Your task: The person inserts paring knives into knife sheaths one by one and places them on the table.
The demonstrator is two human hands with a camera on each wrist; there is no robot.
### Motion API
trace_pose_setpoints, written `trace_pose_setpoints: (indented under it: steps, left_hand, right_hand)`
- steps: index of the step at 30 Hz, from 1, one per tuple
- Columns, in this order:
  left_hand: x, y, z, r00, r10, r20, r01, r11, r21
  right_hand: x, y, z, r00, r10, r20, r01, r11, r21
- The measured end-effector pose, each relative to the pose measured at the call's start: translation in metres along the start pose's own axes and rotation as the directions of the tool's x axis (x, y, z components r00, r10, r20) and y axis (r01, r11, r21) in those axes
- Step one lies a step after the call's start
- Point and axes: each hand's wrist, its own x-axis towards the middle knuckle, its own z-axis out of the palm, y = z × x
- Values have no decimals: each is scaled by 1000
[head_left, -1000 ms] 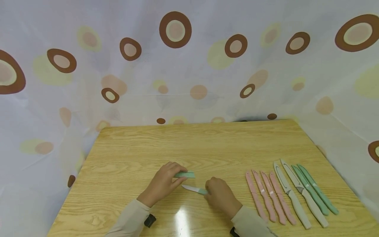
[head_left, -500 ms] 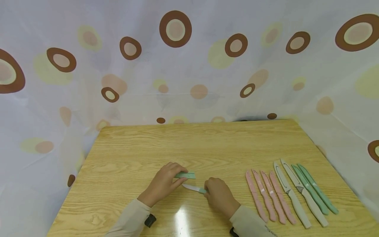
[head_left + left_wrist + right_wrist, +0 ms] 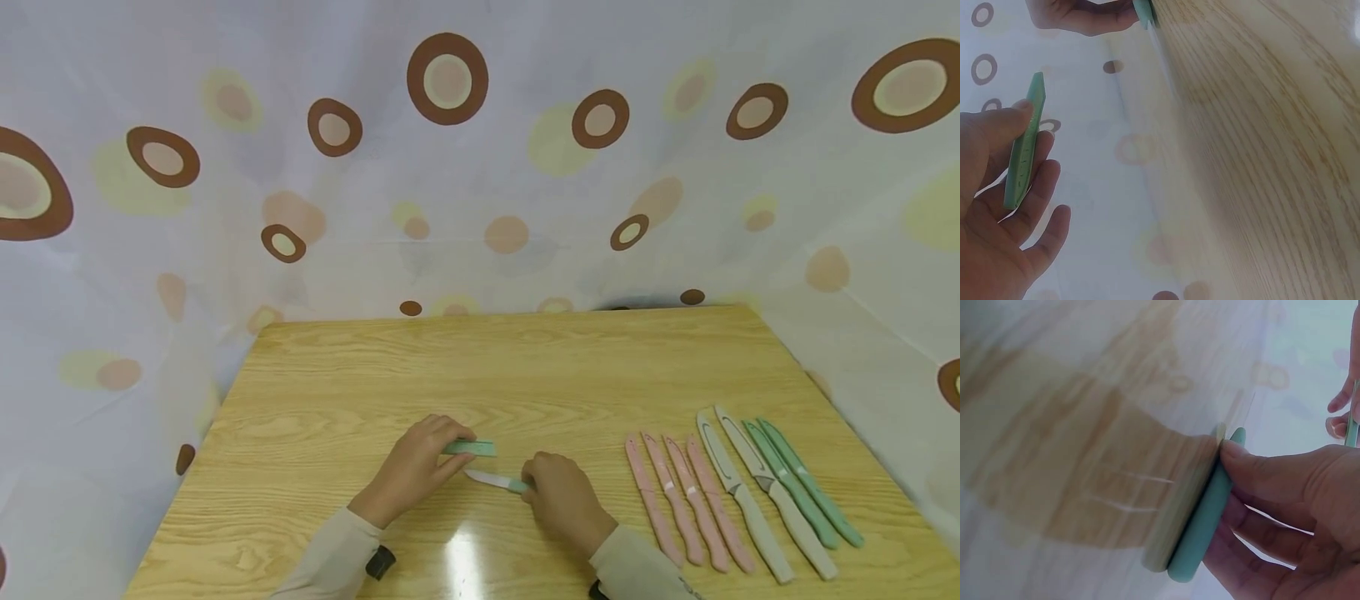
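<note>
My left hand (image 3: 411, 468) pinches a pale green knife sheath (image 3: 472, 448) between thumb and fingers. In the left wrist view the sheath (image 3: 1026, 144) shows its narrow edge, with small marks along it. To the right, my right hand (image 3: 564, 500) grips a small knife (image 3: 491, 479) by its green handle. Its bare, light blade points left, just below the sheath and apart from it. In the right wrist view the green handle (image 3: 1207, 519) lies close over the table top, beside its reflection.
On the right of the wooden table (image 3: 360, 358) lie sheathed knives in a row: several pink knives (image 3: 686, 500), two off-white knives (image 3: 765, 492) and two green knives (image 3: 806, 483). A patterned curtain (image 3: 510, 183) rises behind the table and along its sides.
The head view has shifted slightly. Both hands keep their holds on the sheath and the knife, with almost no movement.
</note>
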Motion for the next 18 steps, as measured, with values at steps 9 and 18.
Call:
trace_pose_setpoints:
  steps: [9, 18]
  left_hand:
    - [-2, 0, -2, 1000, -19, -17, 19, 1000, 0]
    - [-4, -2, -2, 999, -46, -23, 47, 999, 20]
  right_hand:
    - [-6, 6, -8, 999, -47, -15, 47, 998, 42]
    - [-15, 9, -37, 991, 20, -131, -14, 999, 46]
